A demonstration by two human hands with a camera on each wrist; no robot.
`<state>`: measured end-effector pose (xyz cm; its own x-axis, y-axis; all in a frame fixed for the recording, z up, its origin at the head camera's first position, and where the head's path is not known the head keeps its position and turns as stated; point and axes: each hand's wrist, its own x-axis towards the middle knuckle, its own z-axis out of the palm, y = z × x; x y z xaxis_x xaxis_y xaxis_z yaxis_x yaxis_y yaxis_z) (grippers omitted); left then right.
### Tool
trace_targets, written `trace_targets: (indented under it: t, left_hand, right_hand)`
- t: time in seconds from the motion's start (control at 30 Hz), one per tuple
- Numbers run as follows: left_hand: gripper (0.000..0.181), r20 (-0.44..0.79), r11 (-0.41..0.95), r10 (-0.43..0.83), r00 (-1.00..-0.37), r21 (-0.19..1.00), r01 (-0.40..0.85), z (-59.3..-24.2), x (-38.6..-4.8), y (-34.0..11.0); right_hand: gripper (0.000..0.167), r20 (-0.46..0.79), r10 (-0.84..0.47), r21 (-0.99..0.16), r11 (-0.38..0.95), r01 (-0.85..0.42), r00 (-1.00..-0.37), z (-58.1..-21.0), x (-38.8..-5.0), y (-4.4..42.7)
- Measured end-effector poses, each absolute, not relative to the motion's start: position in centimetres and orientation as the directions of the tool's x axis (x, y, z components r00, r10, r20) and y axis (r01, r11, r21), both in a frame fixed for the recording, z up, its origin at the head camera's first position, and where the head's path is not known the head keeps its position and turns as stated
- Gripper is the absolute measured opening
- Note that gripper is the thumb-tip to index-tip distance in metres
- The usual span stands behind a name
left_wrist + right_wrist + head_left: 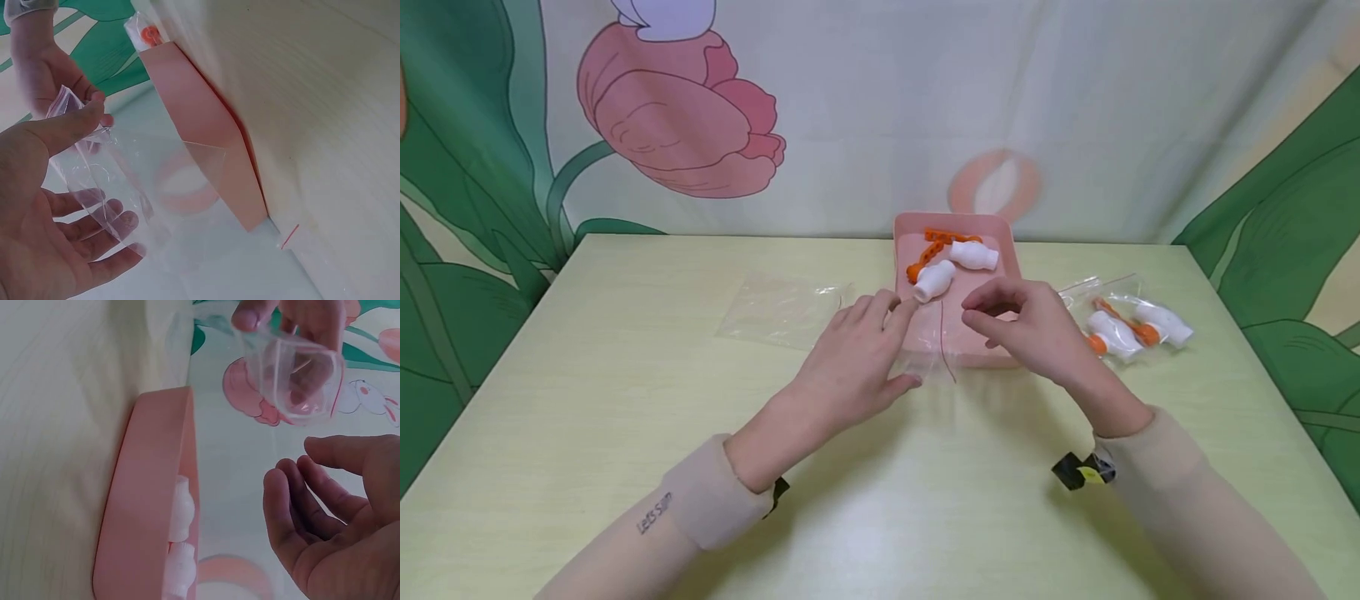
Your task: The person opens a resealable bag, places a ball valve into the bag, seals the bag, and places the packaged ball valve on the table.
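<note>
In the head view, the left hand [853,362] holds a clear plastic bag [928,337] with a red line along its edge, over the near part of a pink tray [992,357]. The left wrist view shows the left thumb on the bag [119,181] and the other fingers behind it. Beside the bag, the right hand [1030,329] is bent with a gap between thumb and fingertips; in the right wrist view this hand [356,519] holds nothing. Two white bulb-shaped pieces [934,281] and orange pieces [951,237] lie in the tray.
A flat clear bag [778,312] lies on the table left of the tray. To the tray's right, bagged white and orange pieces [1112,333] rest near the right forearm. A printed curtain [865,125] hangs behind the table's back edge.
</note>
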<state>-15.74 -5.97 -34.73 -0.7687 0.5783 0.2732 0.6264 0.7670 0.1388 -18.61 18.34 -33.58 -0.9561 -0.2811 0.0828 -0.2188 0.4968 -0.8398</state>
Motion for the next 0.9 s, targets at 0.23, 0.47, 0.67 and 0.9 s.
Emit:
trace_targets:
  t: [0.23, 0.47, 0.67, 0.9]
  left_hand:
    - [0.083, 0.235, 0.768, 0.579, -0.78, 0.162, 0.619, -34.6, -15.7, -6.4]
    - [0.08, 0.198, 0.772, 0.575, -0.794, 0.189, 0.606, -34.6, -15.5, -6.9]
    - [0.078, 0.187, 0.757, 0.577, -0.795, 0.244, 0.607, -34.6, -15.2, -7.3]
    - [0.077, 0.179, 0.741, 0.586, -0.79, 0.275, 0.612, -34.5, -14.9, -7.2]
  right_hand:
    - [0.019, 0.07, -0.313, -0.764, 0.593, -0.253, -0.947, -34.1, -20.9, 18.1]
    - [0.021, 0.022, -0.357, -0.722, 0.641, -0.262, -0.934, -33.7, -23.4, 17.6]
    - [0.023, -0.001, -0.42, -0.663, 0.68, -0.314, -0.907, -33.6, -25.0, 16.9]
    - [0.029, -0.047, -0.46, -0.488, 0.785, -0.382, -0.886, -34.5, -26.9, 16.4]
